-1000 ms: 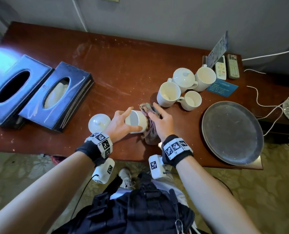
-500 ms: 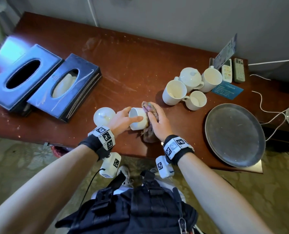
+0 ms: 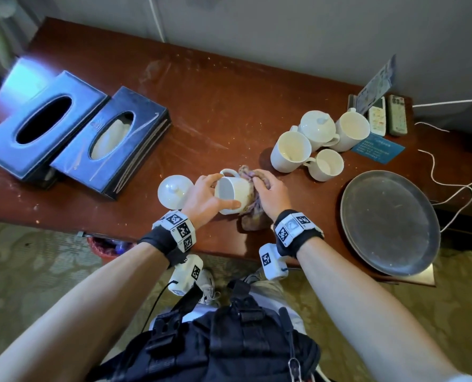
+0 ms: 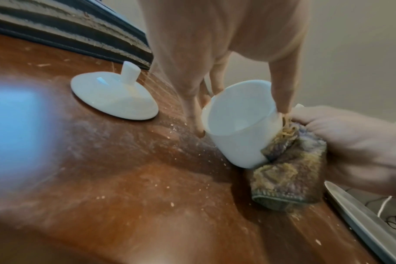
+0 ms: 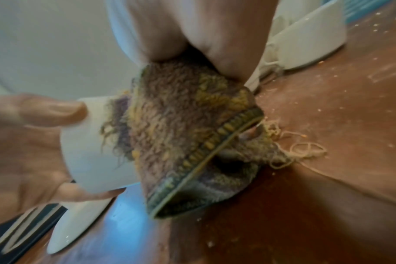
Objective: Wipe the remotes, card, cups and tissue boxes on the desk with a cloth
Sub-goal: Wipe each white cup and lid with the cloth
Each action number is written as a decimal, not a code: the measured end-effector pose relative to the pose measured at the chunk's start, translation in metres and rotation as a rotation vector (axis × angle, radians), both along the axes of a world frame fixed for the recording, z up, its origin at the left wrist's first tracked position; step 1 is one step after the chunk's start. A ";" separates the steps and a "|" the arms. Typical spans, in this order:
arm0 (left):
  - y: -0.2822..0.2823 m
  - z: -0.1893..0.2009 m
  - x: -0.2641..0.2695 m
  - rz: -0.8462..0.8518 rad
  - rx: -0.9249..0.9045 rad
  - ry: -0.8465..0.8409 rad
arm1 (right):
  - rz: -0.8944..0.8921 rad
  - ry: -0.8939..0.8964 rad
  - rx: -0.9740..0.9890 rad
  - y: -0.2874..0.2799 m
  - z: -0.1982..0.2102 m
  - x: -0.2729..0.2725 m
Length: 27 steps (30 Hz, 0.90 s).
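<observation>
scuffed brown desk, near edge: cup being wiped

left hand grips white cup tipped on its side, thumb and fingers curled round the rim; right hand clamps frayed cloth against the cup's base; loose lid just left; four more cups, tray, two tissue boxes beyond

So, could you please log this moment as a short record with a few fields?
left hand: grips the white cup, tipped on its side, mouth towards the person
right hand: presses the cloth against the cup's base end
lid: on the desk, left of the cup
other cups: grouped further right, one lidded
tissue boxes: two, far left
</observation>
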<state>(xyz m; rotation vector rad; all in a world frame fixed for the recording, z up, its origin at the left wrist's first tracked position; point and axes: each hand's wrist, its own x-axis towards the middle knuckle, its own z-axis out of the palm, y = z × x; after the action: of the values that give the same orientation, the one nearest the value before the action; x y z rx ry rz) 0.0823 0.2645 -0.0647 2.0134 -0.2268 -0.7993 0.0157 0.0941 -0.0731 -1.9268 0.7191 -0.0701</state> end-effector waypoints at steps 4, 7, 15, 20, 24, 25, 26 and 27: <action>-0.001 -0.001 0.002 0.011 -0.002 -0.006 | 0.076 -0.126 -0.079 0.024 0.006 0.001; 0.001 -0.004 -0.002 0.021 -0.012 -0.035 | 0.166 -0.178 -0.138 0.038 0.001 -0.006; -0.001 -0.011 0.002 0.014 -0.009 -0.036 | -0.052 -0.089 -0.003 0.018 0.003 0.007; 0.000 -0.014 0.001 0.028 -0.027 -0.083 | 0.159 -0.271 -0.177 0.042 0.003 0.000; 0.001 -0.015 0.002 0.050 -0.071 -0.015 | -0.028 -0.169 -0.023 0.029 0.007 0.007; 0.002 -0.015 0.002 0.047 -0.070 0.004 | -0.073 -0.118 -0.014 0.023 0.007 0.008; 0.003 -0.016 0.001 0.041 -0.070 0.018 | -0.084 -0.069 -0.027 0.017 0.007 0.008; 0.004 -0.017 0.001 0.029 -0.064 0.038 | -0.076 -0.018 -0.038 0.011 0.006 0.007</action>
<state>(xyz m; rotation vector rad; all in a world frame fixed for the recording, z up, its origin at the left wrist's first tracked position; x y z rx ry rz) 0.0833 0.2688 -0.0815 1.9358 -0.1987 -0.8020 0.0231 0.1053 -0.0666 -1.9327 0.7836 -0.1492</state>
